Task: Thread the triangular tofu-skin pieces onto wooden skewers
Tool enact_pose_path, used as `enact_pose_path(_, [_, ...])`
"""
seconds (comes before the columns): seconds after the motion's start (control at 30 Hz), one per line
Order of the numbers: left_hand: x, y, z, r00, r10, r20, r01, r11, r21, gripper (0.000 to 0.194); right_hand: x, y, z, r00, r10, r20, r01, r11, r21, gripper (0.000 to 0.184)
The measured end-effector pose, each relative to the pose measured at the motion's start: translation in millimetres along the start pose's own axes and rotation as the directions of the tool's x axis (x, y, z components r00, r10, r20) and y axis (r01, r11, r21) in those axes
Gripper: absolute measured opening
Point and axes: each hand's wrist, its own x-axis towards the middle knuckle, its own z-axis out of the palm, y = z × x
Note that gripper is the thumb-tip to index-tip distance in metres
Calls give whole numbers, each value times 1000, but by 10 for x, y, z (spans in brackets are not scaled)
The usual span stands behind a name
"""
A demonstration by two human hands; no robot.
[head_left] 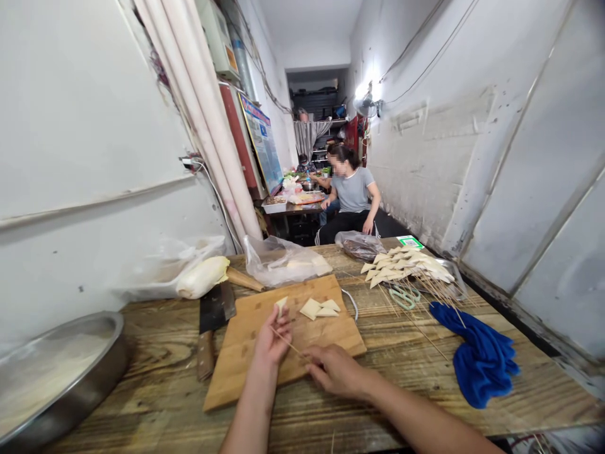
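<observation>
My left hand is closed around a pale, flat slice with a pointed corner, raised above the wooden cutting board. My right hand pinches a thin bamboo skewer, which slants up and left to the left hand's fingers. Whether its tip enters the slice, I cannot tell. Several more pale slices lie on the board. Skewers with similar pale pieces are piled at the table's back right.
A cleaver lies left of the board, and a metal basin stands farther left. Behind are a pale vegetable and a plastic bag. Scissors and blue cloth lie right. A person sits beyond.
</observation>
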Motion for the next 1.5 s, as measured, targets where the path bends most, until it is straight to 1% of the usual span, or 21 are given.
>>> enact_pose_path(0.03, [4, -37, 21, 1000, -2, -7, 2, 1000, 29, 19, 2, 16, 21, 999, -3, -37, 3, 1000, 9, 31])
enact_pose_path(0.1, [14, -88, 51, 999, 33, -39, -31, 998, 56, 16, 4, 48, 48, 993, -2, -114, 5, 1000, 28, 31])
enact_pose_path(0.17, [31, -106, 58, 992, 99, -80, -96, 995, 38, 14, 5, 76, 59, 983, 10, -186, -3, 999, 38, 31])
enact_pose_path(0.27, [60, -90, 38, 979, 171, -108, -169, 985, 24, 12, 14, 121, 68, 968, 21, -252, -11, 999, 38, 31])
enact_pose_path(0.37, [74, -65, 22, 973, 183, -142, -179, 983, 38, 10, 27, 179, 89, 948, 32, -318, -30, 999, 12, 34])
enact_pose_path(0.47, [70, -54, 28, 971, 168, -168, -166, 986, 23, 10, 37, 240, 117, 930, 44, -365, -59, 998, -28, 34])
enact_pose_path(0.67, [86, -61, 27, 969, 152, -194, -144, 988, 55, 9, 50, 297, 159, 937, 28, -347, -47, 998, -47, 33])
enact_pose_path(0.93, [111, -78, 8, 972, 130, -195, -118, 991, 69, 8, 59, 329, 179, 944, 73, -323, -97, 994, -58, 32])
enact_pose_path(1.37, [84, -100, 18, 974, 133, -183, -119, 989, 87, 10, 76, 322, 162, 945, 96, -313, -110, 994, -28, 32])
enact_pose_path(1.5, [73, -116, 17, 973, 160, -168, -140, 982, 129, 11, 73, 313, 155, 945, 103, -310, -115, 993, -19, 32])
